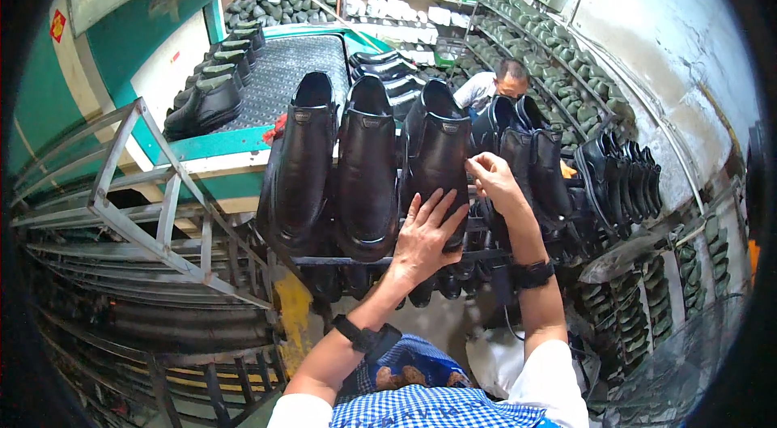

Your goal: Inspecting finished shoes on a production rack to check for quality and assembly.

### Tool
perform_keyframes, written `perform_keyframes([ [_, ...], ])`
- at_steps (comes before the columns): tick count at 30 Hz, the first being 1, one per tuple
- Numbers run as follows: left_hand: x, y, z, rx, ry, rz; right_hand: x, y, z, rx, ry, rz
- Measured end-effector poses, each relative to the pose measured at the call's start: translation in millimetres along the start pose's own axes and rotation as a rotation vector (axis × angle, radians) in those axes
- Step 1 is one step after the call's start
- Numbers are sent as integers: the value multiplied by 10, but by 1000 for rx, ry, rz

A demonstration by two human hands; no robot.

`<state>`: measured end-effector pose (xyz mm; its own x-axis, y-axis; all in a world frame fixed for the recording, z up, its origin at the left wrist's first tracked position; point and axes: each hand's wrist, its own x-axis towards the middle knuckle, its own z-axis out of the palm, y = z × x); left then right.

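In front of me a row of black leather slip-on shoes stands on a rack, toes toward me. My left hand [423, 235] lies with fingers spread over the toe of the third shoe [438, 144]. Beside that shoe's right edge, my right hand [494, 182] is closed in a pinch, thumb and forefinger together; whatever is between them is too small to make out. Left of my hands stand two more shoes, one at the row's end [301, 169] and one in the middle [368, 173]. Another black pair [532, 157] stands close to the right of my right hand.
A metal frame [133, 201] juts up at the left. Behind the row, a conveyor with a dark textured belt [299, 63] carries shoes along its left side. A co-worker [494, 88] is beyond the rack. More black shoes [619, 177] stand at right; shelves hold green shoe lasts [542, 47].
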<state>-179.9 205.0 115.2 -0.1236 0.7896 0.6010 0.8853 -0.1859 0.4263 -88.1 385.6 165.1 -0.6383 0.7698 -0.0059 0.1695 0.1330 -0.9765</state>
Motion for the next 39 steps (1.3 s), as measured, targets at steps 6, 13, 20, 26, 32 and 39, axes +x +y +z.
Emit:
perform_keyframes([
  [6,-7,-18,-16,-17,-4,10,120,-158,-42,558,-148,404],
  [13,-2,-45,7,-36,39,35,544,-578,33,182,-42,134],
  [20,8,-89,73,-37,28,49,-2,-553,-401,-1024,702,-615],
  [26,52,-26,-11,-32,4,17,-134,-302,-598,-893,373,-347],
  [32,285,245,-46,-178,228,-21,-112,-224,-725,-680,288,-433],
  [39,1375,-37,741,-494,124,-284,-70,-66,-814,-637,284,-523],
])
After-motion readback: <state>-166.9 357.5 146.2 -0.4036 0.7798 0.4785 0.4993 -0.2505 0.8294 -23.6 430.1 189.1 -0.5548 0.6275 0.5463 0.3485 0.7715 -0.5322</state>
